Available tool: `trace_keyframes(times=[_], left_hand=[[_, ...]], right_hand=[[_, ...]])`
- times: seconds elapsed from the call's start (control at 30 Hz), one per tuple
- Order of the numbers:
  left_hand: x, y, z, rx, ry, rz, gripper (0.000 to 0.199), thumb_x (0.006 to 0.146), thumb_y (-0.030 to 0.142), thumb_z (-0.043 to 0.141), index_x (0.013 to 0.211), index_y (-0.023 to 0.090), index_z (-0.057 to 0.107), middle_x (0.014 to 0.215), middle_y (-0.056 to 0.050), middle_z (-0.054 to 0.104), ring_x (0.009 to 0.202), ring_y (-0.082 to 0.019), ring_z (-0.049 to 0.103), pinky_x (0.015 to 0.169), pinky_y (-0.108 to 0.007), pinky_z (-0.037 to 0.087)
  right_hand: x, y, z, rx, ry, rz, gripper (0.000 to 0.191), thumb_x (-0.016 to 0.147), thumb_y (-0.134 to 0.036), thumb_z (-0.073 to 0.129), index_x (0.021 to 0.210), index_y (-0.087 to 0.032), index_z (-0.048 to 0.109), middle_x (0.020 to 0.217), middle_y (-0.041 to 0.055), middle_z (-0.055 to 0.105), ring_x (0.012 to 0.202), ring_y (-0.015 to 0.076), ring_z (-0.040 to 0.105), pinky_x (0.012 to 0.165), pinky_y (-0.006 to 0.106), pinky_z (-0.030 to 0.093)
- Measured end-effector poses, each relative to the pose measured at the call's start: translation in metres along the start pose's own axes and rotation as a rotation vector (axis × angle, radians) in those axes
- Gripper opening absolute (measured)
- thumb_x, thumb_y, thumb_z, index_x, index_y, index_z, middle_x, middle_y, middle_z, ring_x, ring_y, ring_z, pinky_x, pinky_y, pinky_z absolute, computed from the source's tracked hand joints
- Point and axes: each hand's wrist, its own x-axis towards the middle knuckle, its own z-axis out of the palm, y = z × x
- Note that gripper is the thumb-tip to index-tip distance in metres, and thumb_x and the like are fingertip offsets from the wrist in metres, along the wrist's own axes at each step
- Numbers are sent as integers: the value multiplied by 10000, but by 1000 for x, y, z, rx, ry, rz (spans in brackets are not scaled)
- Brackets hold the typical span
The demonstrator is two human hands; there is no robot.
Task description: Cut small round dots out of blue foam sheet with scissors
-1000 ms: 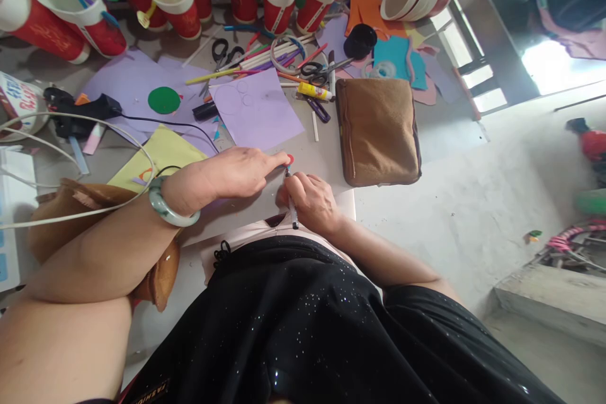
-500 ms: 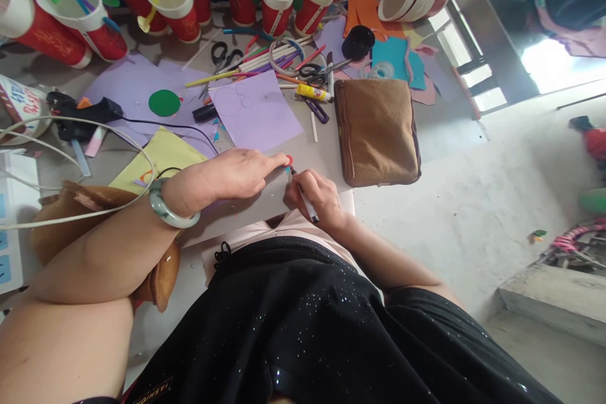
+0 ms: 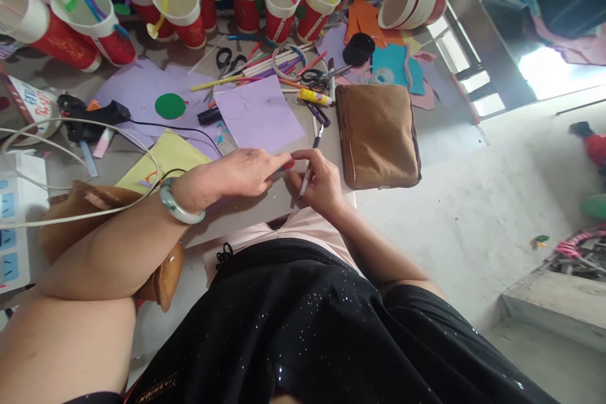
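My left hand (image 3: 246,172), with a jade-like bangle on its wrist, reaches over the table edge with its index finger at a small red piece (image 3: 288,165). My right hand (image 3: 319,180) is closed around a black and white pen (image 3: 306,180), and its index fingertip also meets the red piece. The pen slants up and away from me, with one end near the purple scissors. Beyond the hands lies a purple sheet (image 3: 265,115) with faint drawn circles. The undersides of my left fingers are hidden.
Red paper cups (image 3: 280,6) with coloured straws line the back. A brown pouch (image 3: 379,136) lies at the right table edge. Scissors, a yellow glue stick (image 3: 315,97) and straws fill the middle. On the left are a black glue gun (image 3: 89,115), a looping white cable and a green disc (image 3: 170,106).
The pen has turned in my right hand and now points away from me. My right index finger has moved out to the red piece beside my left fingertip. The view has shifted slightly.
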Motion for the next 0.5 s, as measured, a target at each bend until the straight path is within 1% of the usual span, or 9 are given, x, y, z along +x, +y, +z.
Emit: trace_keyframes(times=[0.03,0.1,0.2,0.23,0.3,0.37,0.43,0.5], left_hand=[[0,0,0,7,7,-9,471,992,205,526,1458,188,586,920,-92,789,845,-256,761,740,-321,471],[1,0,1,36,41,-58,480,997,209,509,1473,175,571,918,-101,790,845,-266,759,726,-327,470],[3,-1,1,76,127,-158,472,1003,218,487,1464,162,576,923,-114,793,854,-282,759,697,-339,461],[4,-2,1,75,156,-183,470,995,209,486,1451,159,589,927,-116,794,858,-285,759,693,-342,458],[6,-3,2,44,203,-216,473,971,184,497,1426,158,621,914,-107,794,861,-281,755,699,-344,458],[7,-4,2,-24,230,-236,440,952,183,525,1363,158,678,854,-84,780,834,-262,742,705,-339,459],[8,-3,1,-134,251,-242,345,950,228,570,1237,155,745,774,-56,752,764,-227,709,691,-324,453],[8,-3,0,-273,270,-231,261,953,295,615,1090,152,784,711,-33,721,687,-186,659,662,-304,439]], right_hand=[[2,0,1,16,3,3,139,906,-274,703,1032,-234,660,889,6,751,609,130,583,652,303,512],[7,2,3,74,60,16,114,919,-281,719,992,-235,645,858,-8,734,595,117,561,627,289,493],[12,7,-1,210,209,71,222,943,-374,766,991,-241,595,919,-5,745,554,85,529,560,265,464],[13,10,-3,256,238,97,268,947,-413,775,998,-247,571,943,-3,747,534,74,519,530,257,451],[14,15,-8,331,248,147,339,944,-469,785,1007,-258,527,984,2,752,505,61,518,489,248,438],[12,19,-11,373,227,191,376,934,-496,792,1009,-267,503,1006,7,757,508,62,542,479,248,452],[8,19,-10,383,216,213,394,923,-512,798,1011,-270,500,1019,14,764,512,64,544,484,254,470],[4,15,-6,368,227,204,381,921,-503,798,1021,-270,512,1037,24,769,520,69,535,511,273,496]])
